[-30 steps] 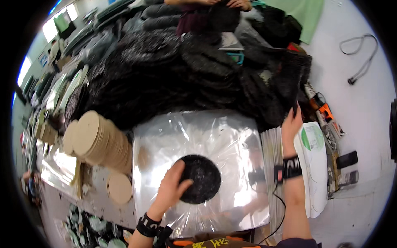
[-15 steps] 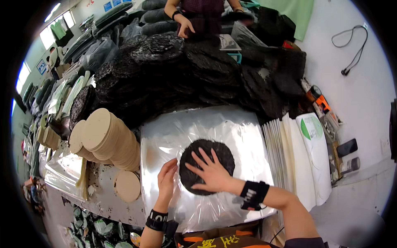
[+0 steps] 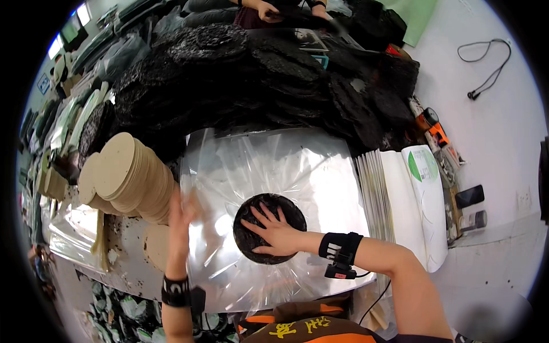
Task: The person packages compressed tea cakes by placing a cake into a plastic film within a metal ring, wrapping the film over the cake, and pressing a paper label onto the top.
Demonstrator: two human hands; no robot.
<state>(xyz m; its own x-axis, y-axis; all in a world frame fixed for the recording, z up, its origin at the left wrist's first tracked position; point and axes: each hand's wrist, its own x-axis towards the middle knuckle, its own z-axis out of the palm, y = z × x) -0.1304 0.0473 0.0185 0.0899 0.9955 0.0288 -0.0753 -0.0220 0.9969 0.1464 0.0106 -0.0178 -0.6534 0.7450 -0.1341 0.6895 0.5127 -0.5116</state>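
A round black cake (image 3: 290, 215), which looks like dried seaweed, lies on clear plastic film (image 3: 251, 154) over a shiny metallic sheet. My right hand (image 3: 278, 235) presses flat on it with fingers spread, holding nothing. Creases in the film radiate from the cake's edge. My left hand (image 3: 184, 214) is raised at the left edge of the film, beside a stack of round tan cardboard discs (image 3: 117, 166). Motion smears its fingers, so their shape is unclear. A loose cardboard disc (image 3: 155, 247) lies on the table, partly behind my left forearm.
Piled black seaweed cakes (image 3: 229, 86) form a wall at the back. Beyond them a co-worker's hands (image 3: 267, 11) hold something dark. Flat bags (image 3: 374, 194) and a white plastic-wrapped pack (image 3: 423, 188) stand at right, near a phone (image 3: 470, 196). Plastic sheets (image 3: 77, 240) lie at left.
My left hand has moved from beside the cake leftward to the cardboard stack. My right hand stays spread on the cake, whose edge looks smoother and more sunken. The co-worker's hands have come together.
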